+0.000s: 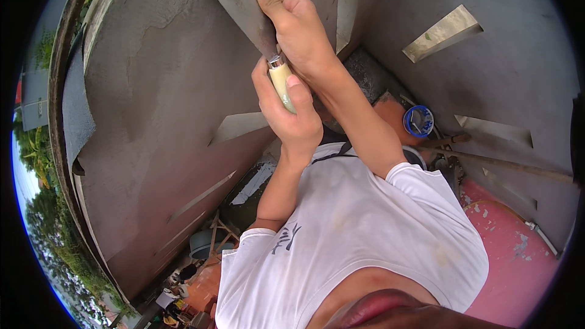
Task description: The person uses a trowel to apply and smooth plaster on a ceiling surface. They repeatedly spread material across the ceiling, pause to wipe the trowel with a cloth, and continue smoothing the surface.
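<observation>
A putty knife (237, 9) with a wide metal blade, a short metal collar and a pale cream handle is held up in front of the grey wall (146, 103), at the top centre. My left hand (286, 116) is closed round the handle, thumb along its front. My right hand (295, 33) is higher, gripping the blade's right edge with the thumb near its upper corner. I cannot tell whether the blade touches the wall.
Grey walls (512, 67) with slanted slots surround me. A blue-rimmed can (418, 120), a long pole (506, 167), a pink peeling surface (499, 262) and a grey basin (204, 245) with assorted clutter lie below. Trees (39, 219) show beyond the left edge.
</observation>
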### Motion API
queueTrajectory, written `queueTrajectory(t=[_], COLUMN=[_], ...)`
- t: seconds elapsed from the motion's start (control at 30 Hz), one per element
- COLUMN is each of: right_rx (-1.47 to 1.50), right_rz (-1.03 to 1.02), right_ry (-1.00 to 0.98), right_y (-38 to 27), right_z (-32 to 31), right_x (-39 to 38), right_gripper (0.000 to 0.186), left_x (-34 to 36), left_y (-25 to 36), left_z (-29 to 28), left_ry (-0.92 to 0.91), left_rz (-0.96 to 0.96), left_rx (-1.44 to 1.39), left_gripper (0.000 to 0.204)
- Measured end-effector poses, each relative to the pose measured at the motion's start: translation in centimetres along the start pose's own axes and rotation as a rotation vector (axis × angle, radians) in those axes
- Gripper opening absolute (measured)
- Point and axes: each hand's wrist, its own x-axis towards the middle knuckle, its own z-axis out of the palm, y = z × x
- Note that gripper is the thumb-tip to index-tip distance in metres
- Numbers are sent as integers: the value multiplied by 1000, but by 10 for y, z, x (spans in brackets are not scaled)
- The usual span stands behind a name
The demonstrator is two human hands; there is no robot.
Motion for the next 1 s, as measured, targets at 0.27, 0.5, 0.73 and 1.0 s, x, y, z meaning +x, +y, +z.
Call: queueTrajectory(t=[0.27,0.5,0.73,1.0], right_rx=[-10,34,45,-56], right_rz=[6,-18,-61,-41], right_ry=[-20,9,8,-26], right_y=[-11,-30,-18,-25], right_z=[-7,-13,-9,-30], right_x=[6,22,24,27], right_gripper=[37,37,38,37], left_x=[9,47,15,18], left_y=[16,31,22,20], left_z=[12,30,27,37], left_ry=[1,-88,-14,-94], left_rz=[-12,19,-52,-92], left_rx=[-48,-82,-109,-226], left_gripper=[49,46,49,49])
